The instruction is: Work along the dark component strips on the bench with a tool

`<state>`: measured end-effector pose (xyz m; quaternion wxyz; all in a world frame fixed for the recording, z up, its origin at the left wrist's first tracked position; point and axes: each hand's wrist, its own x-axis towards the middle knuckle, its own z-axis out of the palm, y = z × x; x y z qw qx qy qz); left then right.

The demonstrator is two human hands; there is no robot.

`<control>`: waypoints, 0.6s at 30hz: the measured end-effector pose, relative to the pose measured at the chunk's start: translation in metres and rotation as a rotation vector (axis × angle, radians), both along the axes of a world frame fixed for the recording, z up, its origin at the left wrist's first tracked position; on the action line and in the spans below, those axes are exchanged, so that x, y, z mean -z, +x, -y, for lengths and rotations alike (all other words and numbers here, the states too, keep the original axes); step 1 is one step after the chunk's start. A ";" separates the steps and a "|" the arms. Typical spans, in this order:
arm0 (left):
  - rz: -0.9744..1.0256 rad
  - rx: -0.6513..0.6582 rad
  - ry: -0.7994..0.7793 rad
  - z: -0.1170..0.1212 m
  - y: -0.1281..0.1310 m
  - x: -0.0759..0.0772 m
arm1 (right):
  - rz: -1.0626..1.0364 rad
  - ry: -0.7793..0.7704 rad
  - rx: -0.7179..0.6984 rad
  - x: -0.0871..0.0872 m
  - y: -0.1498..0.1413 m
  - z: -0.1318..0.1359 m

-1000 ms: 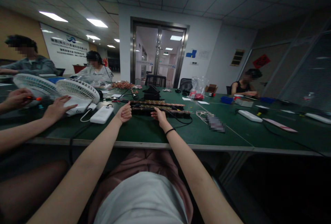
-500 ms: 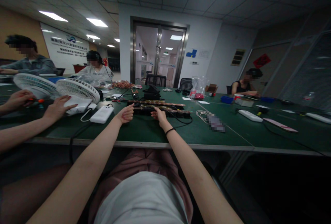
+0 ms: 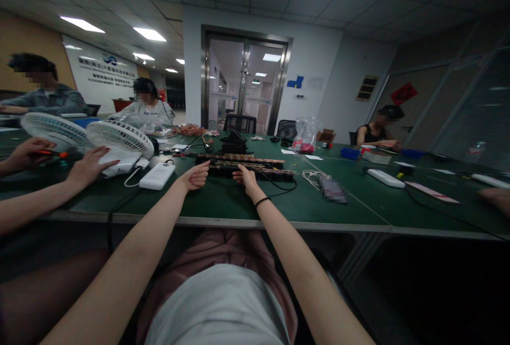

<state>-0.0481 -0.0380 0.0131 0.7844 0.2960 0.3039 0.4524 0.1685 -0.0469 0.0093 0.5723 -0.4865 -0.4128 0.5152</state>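
Note:
Thin copper-coloured rods or wires (image 3: pixel 258 161) lie side by side over a low black holder (image 3: pixel 281 177) on the green table. At their left end is my left hand (image 3: pixel 196 176), its fingers curled in and its thumb pressed against them; anything pinched there is too small to make out. Just in front of the rods my right hand (image 3: pixel 244 177), with a dark band at the wrist, has its fingers bent together. What those fingers grip, if anything, I cannot make out. A black cable (image 3: pixel 274 181) curves out to the right of that hand.
To the left are two white fans (image 3: pixel 119 137) and a white power bank (image 3: pixel 156 176). A co-worker's hand (image 3: pixel 90 167) touches one fan; their other holds an orange-tipped tool. A coiled cable (image 3: pixel 313 176) lies right. Another person's hand (image 3: pixel 496 196) shows at the right edge.
My left hand has shifted slightly to the right; my right hand stays nearly still. Another person's hand has come into view at the right edge.

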 end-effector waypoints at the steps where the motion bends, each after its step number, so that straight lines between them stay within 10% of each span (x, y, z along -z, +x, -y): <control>1: 0.004 -0.003 0.007 -0.001 0.000 0.001 | -0.008 -0.008 0.006 0.000 0.000 0.000; 18: 0.284 -0.008 0.070 -0.015 -0.010 0.008 | -0.051 -0.029 0.019 -0.003 -0.001 0.004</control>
